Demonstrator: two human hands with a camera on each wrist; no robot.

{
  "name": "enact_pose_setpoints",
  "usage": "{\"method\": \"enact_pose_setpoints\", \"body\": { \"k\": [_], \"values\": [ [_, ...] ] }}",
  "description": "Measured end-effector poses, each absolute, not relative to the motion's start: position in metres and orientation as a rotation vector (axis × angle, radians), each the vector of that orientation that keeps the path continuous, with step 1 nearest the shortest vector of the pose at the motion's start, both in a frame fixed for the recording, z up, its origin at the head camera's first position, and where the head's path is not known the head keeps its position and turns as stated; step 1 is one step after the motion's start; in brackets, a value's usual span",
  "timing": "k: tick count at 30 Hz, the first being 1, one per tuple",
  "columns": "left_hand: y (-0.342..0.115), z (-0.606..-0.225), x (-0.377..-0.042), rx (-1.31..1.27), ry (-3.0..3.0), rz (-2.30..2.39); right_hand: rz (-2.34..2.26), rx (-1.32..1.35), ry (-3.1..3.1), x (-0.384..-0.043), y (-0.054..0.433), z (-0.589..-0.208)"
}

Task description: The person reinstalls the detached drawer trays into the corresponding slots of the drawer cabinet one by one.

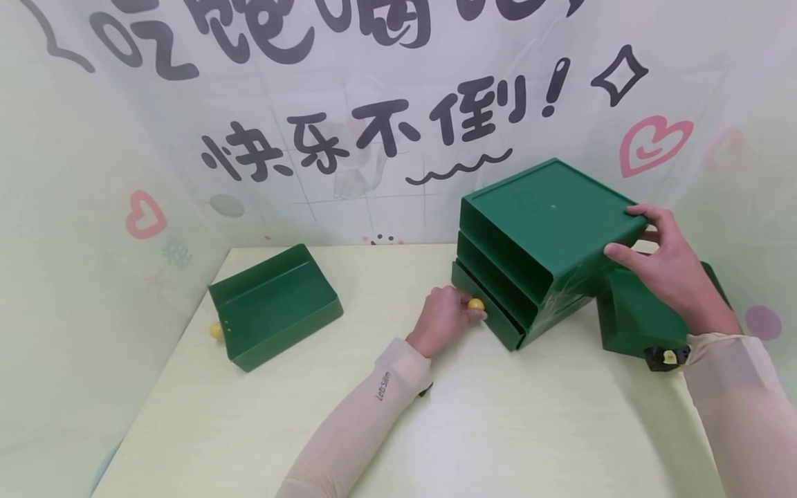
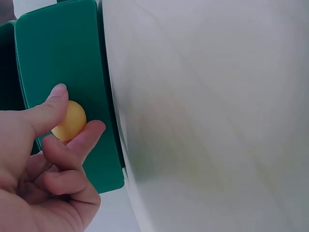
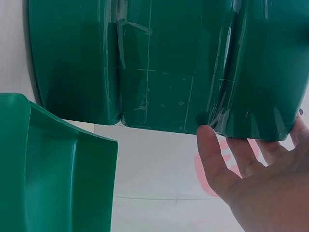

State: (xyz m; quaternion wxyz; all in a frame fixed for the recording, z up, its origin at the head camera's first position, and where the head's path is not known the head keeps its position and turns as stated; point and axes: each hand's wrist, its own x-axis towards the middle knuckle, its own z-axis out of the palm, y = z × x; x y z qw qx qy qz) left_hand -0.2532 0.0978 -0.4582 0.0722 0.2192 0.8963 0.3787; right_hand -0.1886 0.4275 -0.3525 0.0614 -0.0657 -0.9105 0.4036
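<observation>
A green drawer cabinet [image 1: 554, 214] with three stacked tiers stands on the table; its upper two slots are open in front. In the bottom tier sits a green drawer [image 2: 58, 58], its front panel slightly forward of the cabinet. My left hand [image 1: 443, 319] pinches the round yellow knob [image 2: 73, 121] on that panel between thumb and finger. At the cabinet's rear right corner, my right hand [image 1: 675, 266] holds on, thumb [image 3: 208, 140] against the side and fingers reaching the back edge, partly hidden in the right wrist view.
A loose green drawer [image 1: 280, 304] with a yellow knob [image 1: 216, 330] lies open side up at the table's left. Another green drawer [image 1: 629, 311] lies right of the cabinet, partly behind my right arm. A printed white curtain [image 1: 299, 194] hangs behind the table.
</observation>
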Motion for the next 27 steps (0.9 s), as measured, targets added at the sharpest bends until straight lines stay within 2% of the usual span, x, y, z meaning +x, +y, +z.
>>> {"method": "enact_pose_setpoints", "body": {
  "k": [19, 27],
  "values": [
    [0.1079, -0.4538, -0.2566, 0.541, 2.671, 1.158, 1.231, -0.197, -2.756, -0.1891, 0.4249, -0.3525],
    [0.1082, -0.4539, -0.2574, 0.698, 2.755, 1.086, 1.217, -0.207, -2.759, -0.1885, 0.4253, -0.3538]
  ]
}}
